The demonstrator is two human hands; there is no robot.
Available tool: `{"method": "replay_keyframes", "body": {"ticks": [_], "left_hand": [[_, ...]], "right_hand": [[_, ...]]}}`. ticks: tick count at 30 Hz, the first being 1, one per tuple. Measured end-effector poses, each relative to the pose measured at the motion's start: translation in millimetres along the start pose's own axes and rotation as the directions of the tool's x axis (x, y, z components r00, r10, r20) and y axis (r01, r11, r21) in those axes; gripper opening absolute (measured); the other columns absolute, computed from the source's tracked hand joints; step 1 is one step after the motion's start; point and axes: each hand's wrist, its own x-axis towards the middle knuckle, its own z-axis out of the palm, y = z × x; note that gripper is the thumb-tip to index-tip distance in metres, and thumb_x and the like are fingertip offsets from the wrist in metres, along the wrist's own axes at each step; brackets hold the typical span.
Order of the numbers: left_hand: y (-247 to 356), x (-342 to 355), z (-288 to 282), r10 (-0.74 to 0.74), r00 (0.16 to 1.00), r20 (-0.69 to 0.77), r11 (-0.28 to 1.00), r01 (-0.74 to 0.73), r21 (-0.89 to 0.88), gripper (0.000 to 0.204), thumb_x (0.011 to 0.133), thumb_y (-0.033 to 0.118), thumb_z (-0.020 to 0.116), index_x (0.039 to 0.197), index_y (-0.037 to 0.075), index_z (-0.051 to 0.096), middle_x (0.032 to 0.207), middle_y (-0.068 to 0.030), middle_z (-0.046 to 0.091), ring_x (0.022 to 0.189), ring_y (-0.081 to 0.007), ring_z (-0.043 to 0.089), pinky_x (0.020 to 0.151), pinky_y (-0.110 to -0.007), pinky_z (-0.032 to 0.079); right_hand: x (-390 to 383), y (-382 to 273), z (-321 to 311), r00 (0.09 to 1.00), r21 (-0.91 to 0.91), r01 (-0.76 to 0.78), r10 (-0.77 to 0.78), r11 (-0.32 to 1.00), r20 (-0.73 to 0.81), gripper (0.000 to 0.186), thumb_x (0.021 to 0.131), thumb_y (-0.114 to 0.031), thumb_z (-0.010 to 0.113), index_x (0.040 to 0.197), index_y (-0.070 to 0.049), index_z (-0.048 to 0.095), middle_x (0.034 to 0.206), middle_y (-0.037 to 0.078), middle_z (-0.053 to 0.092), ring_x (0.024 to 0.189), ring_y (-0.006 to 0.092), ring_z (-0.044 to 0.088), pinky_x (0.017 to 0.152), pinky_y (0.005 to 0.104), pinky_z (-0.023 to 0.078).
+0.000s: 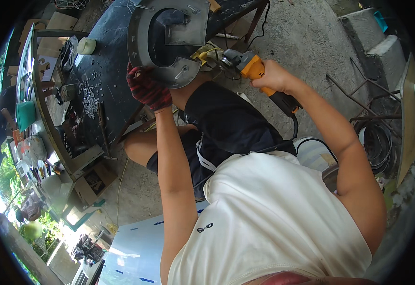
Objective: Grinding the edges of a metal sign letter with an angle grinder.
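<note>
Fingers of the left hand, in a red-and-black glove, are clamped on the near rim of a curved grey metal piece shaped like a thick arc, which rests at the near edge of the dark workbench. The bare right hand has its fingers wrapped tight around an orange-and-black angle grinder. The grinder's long axis runs from far left to near right, its head pointing left at the metal piece, its cable trailing near right. A white cup-like pot sits on the bench's far left; what it holds cannot be told.
</note>
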Motion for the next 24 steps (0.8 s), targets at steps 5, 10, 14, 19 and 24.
{"method": "replay_keyframes", "body": {"ticks": [5, 10, 14, 19, 24], "left_hand": [[22, 3, -2, 0.147, 0.989, 0.010, 0.988, -0.147, 0.052, 0.024, 0.106, 0.019, 0.043, 0.108, 0.001, 0.059, 0.100, -0.0077, 0.065, 0.090, -0.0165, 0.062, 0.083, -0.031, 0.053], [20, 14, -25, 0.142, 0.990, 0.022, 0.989, -0.143, 0.040, 0.012, 0.100, 0.013, 0.054, 0.102, 0.004, 0.060, 0.134, -0.0135, 0.057, 0.096, -0.0154, 0.062, 0.090, -0.031, 0.052], [32, 10, -11, 0.048, 0.998, -0.042, 0.999, -0.049, -0.019, 0.010, 0.099, 0.007, 0.050, 0.100, 0.004, 0.060, 0.136, -0.0156, 0.056, 0.095, -0.0159, 0.062, 0.090, -0.032, 0.052], [30, 11, -3, 0.137, 0.990, -0.024, 0.988, -0.135, 0.074, 0.030, 0.106, 0.025, 0.044, 0.113, 0.000, 0.058, 0.102, -0.0084, 0.065, 0.090, -0.0172, 0.063, 0.088, -0.034, 0.052], [20, 17, -1, 0.299, 0.944, 0.142, 0.878, -0.330, 0.346, 0.016, 0.103, 0.019, 0.055, 0.107, 0.004, 0.062, 0.120, -0.0099, 0.063, 0.090, -0.0160, 0.063, 0.082, -0.031, 0.053]], "right_hand": [[-6, 9, -1, 1.000, 0.052, 0.019, -0.018, 0.998, -0.016, 0.041, 0.072, -0.014, 0.081, 0.107, 0.002, 0.065, 0.086, 0.007, 0.068, 0.072, 0.0164, 0.065, 0.068, 0.0322, 0.053], [-12, 0, -5, 0.998, 0.114, 0.063, -0.060, 0.991, -0.032, 0.039, 0.074, -0.009, 0.080, 0.106, 0.004, 0.062, 0.082, 0.007, 0.066, 0.069, 0.0145, 0.064, 0.064, 0.0313, 0.053], [-15, -5, -8, 0.997, 0.074, 0.076, -0.074, 0.994, -0.024, 0.039, 0.073, -0.010, 0.080, 0.105, 0.002, 0.062, 0.083, 0.007, 0.066, 0.071, 0.0146, 0.064, 0.066, 0.0315, 0.052], [-23, -28, -7, 0.988, -0.093, 0.141, -0.146, 0.986, -0.048, 0.044, 0.069, -0.019, 0.080, 0.105, 0.002, 0.067, 0.087, 0.009, 0.070, 0.077, 0.0189, 0.067, 0.074, 0.0340, 0.053], [-21, -40, -8, 0.989, -0.174, 0.132, -0.141, 0.976, -0.042, 0.050, 0.066, -0.024, 0.081, 0.105, 0.003, 0.066, 0.091, 0.014, 0.071, 0.081, 0.0235, 0.069, 0.077, 0.0362, 0.054]]}}
